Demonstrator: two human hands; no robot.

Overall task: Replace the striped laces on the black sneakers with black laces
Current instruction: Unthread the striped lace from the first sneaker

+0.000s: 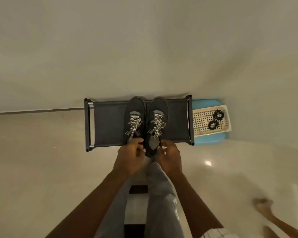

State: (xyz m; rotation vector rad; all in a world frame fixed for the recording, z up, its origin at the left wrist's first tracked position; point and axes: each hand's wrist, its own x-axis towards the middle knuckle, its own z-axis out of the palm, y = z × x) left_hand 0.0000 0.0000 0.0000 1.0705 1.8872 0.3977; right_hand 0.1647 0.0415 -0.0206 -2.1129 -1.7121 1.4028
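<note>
Two black sneakers stand side by side on a low dark rack [108, 124], toes toward the wall. The left sneaker [136, 107] and the right sneaker [159, 105] both carry black-and-white striped laces [135, 123]. My left hand [130, 157] is at the heel of the left sneaker, fingers curled at the lace ends. My right hand [170, 157] grips the heel of the right sneaker, whose grey tongue shows between the hands. Two coils of black laces [215, 119] lie in a cream basket [201, 122] to the right.
The basket rests on a light blue stool [208, 142] beside the rack, close to the wall. My legs in grey jeans fill the lower middle. Another person's bare foot [263, 206] is on the tiled floor at the lower right.
</note>
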